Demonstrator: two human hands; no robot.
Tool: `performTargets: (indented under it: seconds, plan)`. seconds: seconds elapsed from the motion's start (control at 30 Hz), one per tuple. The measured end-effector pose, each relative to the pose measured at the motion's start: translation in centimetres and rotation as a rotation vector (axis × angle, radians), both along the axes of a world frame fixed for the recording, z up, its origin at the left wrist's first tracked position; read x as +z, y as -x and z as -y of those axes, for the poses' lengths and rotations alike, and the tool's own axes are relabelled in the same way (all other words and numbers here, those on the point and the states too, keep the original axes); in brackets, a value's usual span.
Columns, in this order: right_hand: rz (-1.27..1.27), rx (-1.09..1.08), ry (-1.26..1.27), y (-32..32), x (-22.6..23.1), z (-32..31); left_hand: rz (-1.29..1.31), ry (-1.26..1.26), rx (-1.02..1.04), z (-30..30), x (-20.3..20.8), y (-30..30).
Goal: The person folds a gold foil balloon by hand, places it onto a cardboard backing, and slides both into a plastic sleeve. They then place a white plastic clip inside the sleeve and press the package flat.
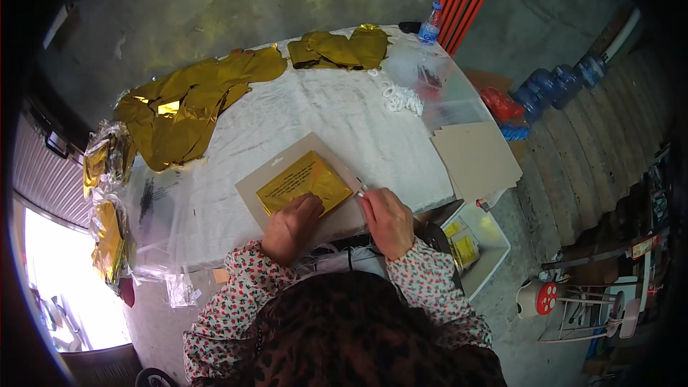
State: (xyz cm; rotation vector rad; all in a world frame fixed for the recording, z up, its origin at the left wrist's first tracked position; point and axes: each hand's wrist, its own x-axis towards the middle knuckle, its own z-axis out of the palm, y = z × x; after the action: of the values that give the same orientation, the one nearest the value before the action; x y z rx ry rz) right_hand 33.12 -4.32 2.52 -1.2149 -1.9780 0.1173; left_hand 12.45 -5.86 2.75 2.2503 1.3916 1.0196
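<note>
A beige card [266,169] with a small hang-hole lies tilted on the white-covered table in front of me. On it rests a flat, folded gold foil packet [288,180] with dark print. My left hand [292,226] presses on the packet's near edge, its fingers curled together. At the card's right edge is my right hand [389,221], thumb and forefinger closed around a small, thin white-and-dark piece [362,188] too small to name. The palms of both hands are hidden from above.
Crumpled gold foil sheets [208,93] line the far left edge. A white cord bundle [403,99] and a water bottle [430,25] are far right. Beige cards [476,158] are stacked at the right, above a white bin [494,254]. Clear plastic bags [161,208] lie left.
</note>
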Motion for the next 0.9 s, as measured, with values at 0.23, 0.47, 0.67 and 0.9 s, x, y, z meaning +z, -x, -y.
performTargets:
  seconds: [0.23,0.47,0.67,0.9]
  plan:
    - [0.045,-0.007,-0.008,-0.2,-0.6,-1.4,0.015,-0.077,-0.022,0.0,-0.8,0.0]
    - [0.148,0.038,-0.002,-0.3,-0.1,0.8,0.021,-0.032,0.011,0.1,-0.6,0.0]
    - [0.079,0.069,0.024,-1.3,-0.7,0.4,-0.001,-0.043,-0.031,0.4,-0.5,0.0]
    - [0.122,0.132,0.031,-0.5,0.0,-0.8,-0.061,-0.100,-0.015,0.8,-1.3,0.0]
